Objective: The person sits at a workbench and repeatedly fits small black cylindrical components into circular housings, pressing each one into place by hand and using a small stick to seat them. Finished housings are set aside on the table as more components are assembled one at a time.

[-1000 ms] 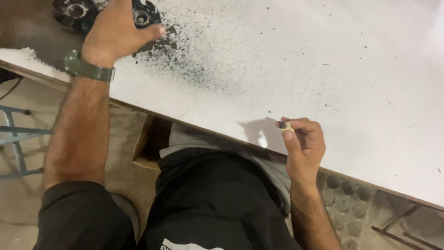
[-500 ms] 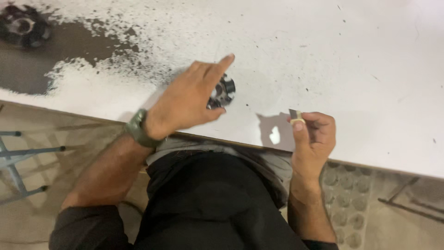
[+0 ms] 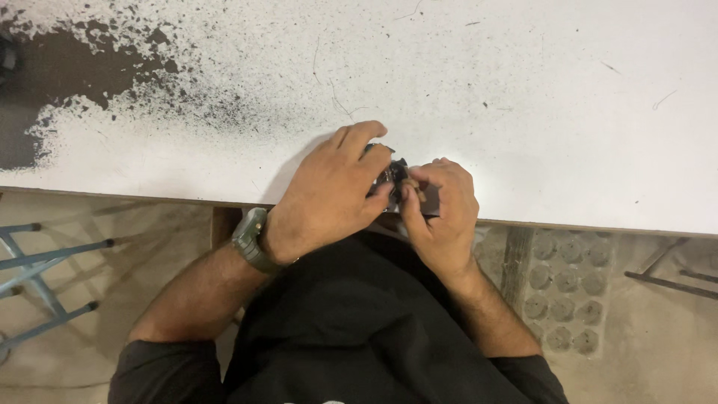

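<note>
Together, both of my hands met at the near edge of a white table (image 3: 523, 90), seen from above. My left hand (image 3: 329, 198) curled over a small dark round metal part (image 3: 390, 173), fingers bent around its far side and thumb tucked against its near side, so only a sliver of the part showed between my fingertips. My right hand (image 3: 443, 209) sat just to the right of it, fingers pinched narrow on something small at the part's right side; what that small piece was I could not tell, since my fingers hid it. The part lay between the two sets of fingertips, touching both, just above the table's edge. A watch (image 3: 250, 239) sat on my left wrist. Beyond my left knuckles, well away to the left, black speckled powder (image 3: 82, 67) spread across the tabletop. To do this well, I judged the left fingers had to hold the part steady and level, while the right fingertips worked in small, straight movements, close over the table so a dropped piece would land on it.
</note>
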`<control>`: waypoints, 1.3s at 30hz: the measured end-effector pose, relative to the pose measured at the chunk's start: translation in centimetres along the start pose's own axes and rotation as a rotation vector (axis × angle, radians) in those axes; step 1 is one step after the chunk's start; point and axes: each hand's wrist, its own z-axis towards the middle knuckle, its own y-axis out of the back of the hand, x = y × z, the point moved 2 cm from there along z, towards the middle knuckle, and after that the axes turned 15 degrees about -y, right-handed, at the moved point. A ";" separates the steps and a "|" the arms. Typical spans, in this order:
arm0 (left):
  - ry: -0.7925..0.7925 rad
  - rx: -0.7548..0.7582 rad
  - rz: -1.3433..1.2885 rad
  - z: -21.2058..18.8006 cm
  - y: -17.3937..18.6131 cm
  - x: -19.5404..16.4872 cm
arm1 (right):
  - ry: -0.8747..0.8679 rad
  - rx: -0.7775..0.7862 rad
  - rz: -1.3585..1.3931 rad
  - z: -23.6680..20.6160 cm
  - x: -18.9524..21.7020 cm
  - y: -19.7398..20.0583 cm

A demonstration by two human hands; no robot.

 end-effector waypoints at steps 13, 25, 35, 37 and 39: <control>0.037 -0.215 -0.023 -2.1 -1.2 -0.3 | 0.109 -0.014 -0.090 -0.3 0.3 0.1; -0.038 -0.192 -0.082 -1.3 -0.8 -0.2 | 0.069 0.057 -0.104 1.0 1.7 1.1; 0.053 -0.324 -0.016 -1.2 -2.8 -0.7 | 0.040 0.104 -0.013 0.8 1.2 1.5; 0.051 -0.348 -0.005 -1.2 -3.0 -0.7 | 0.050 0.107 0.015 0.7 1.1 1.5; 0.047 -0.345 -0.007 -1.3 -3.2 -0.7 | 0.067 0.096 0.006 0.7 1.1 1.3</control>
